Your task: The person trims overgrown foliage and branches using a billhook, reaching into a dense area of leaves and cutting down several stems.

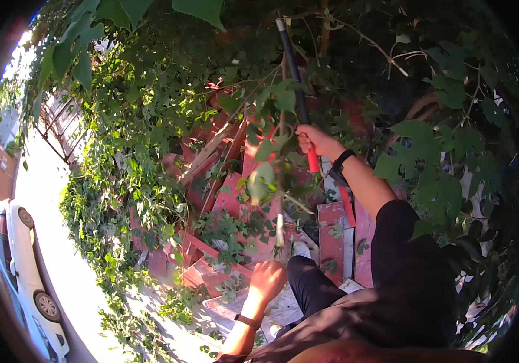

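My right hand [312, 140] is closed round the red grip of a long tool with a black shaft [295, 72]. The tool leans up and slightly left, with a pale band near its upper end. Leaves and shade hide what its far end touches. Lower and to the left, my left hand [267, 280] is closed at the bottom end of a thin leafy branch [281, 181]. That branch rises almost straight up, with a pale bare stretch just above my fingers. Green leaves cover part of it. Its top runs in beside the tool's shaft.
Broken red boards [229, 193] lie heaped before me, with a weathered timber [211, 148] sticking out. Dense vines [120, 157] hang on the left, and leafy branches [435, 151] crowd my right arm. A white car [35, 272] stands on the bright pavement [68, 242] at far left.
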Action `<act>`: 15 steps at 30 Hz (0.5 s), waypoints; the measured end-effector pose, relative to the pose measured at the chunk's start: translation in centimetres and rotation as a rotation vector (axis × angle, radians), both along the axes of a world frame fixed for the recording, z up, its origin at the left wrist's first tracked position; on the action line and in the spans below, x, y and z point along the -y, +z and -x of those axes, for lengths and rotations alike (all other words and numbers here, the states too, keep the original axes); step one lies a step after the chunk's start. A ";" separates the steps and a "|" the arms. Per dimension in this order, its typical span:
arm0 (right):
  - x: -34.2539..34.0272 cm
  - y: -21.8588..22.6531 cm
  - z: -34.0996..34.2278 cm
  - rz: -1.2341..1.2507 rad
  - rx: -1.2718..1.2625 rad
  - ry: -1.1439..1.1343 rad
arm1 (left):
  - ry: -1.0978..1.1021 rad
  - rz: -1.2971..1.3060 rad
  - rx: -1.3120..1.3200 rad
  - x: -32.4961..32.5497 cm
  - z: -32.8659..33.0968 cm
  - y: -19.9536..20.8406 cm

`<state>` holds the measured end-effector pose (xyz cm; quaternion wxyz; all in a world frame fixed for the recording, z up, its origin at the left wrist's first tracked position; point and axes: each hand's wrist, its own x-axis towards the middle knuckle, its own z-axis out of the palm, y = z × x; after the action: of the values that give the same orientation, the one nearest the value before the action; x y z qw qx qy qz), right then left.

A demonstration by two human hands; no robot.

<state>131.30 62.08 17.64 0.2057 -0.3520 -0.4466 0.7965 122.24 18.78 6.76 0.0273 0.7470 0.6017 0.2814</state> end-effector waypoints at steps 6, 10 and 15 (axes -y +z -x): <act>10.7 1.6 1.8 0.012 0.008 0.037 | 0.032 0.059 0.015 3.9 -1.0 3.0; 12.4 1.1 0.2 -0.491 0.158 -0.346 | -0.016 0.016 0.019 7.2 -1.6 2.9; 12.2 10.4 -3.2 -0.589 0.136 -0.381 | 0.009 -0.060 0.039 10.3 -0.7 4.4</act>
<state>134.52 49.84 28.05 0.4128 -0.4068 -0.5963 0.5555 122.90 8.51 11.14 0.0156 0.7393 0.5955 0.3140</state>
